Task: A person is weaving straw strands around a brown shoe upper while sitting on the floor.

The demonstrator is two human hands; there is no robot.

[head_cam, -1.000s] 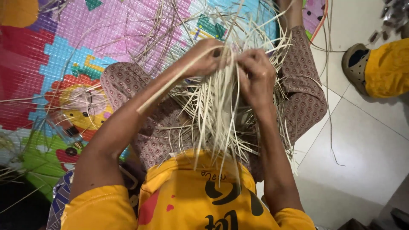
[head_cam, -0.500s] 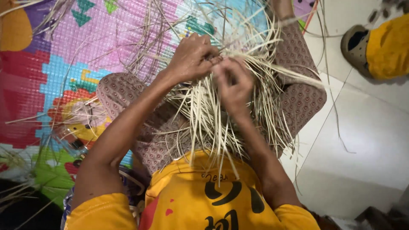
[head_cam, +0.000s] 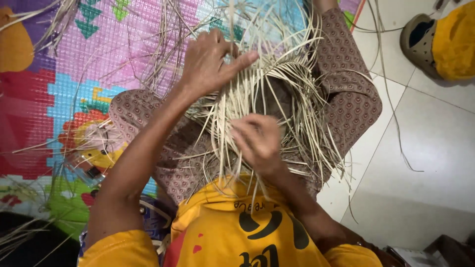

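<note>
1. Grip, left hand (head_cam: 210,62): fingers curled over the far edge of the half-woven bundle of pale, flat straw strips (head_cam: 277,99), forefinger stretched out along one strip. It is closed on strips; how many sit under the palm I cannot tell.
2. Grip, right hand (head_cam: 257,141): on the near side of the same bundle, fingers pinched narrow over a few strips. The fingertips are blurred, so the exact hold is not readable.
3. Position of work: the bundle rests on the lap, over the knees in brown patterned cloth trousers (head_cam: 346,94), loose ends fanning out on all sides.
4. Risk, judged: loose ends cross thickly around both hands. A pull on one strip could drag a neighbour out of the weave or loosen crossings already set.
5. Risk, judged: the strips look thin and dry. A sharp bend at the pinch could kink or split one.
6. Risk, judged: long ends trail beyond the bundle over the bright multicoloured foam play mat (head_cam: 74,84) on its left and the white tiled floor (head_cam: 430,153) on its right; a knee or arm could catch them.
7. Hidden: the woven centre lies behind hands and strips, so pattern and tightness are not visible.
8. Cut off: right of the bundle at the frame edge, a grey clog-style shoe (head_cam: 415,42) beside yellow cloth (head_cam: 457,44); wearer not shown. The yellow printed shirt (head_cam: 252,232) nearest the camera covers the lower lap.
</note>
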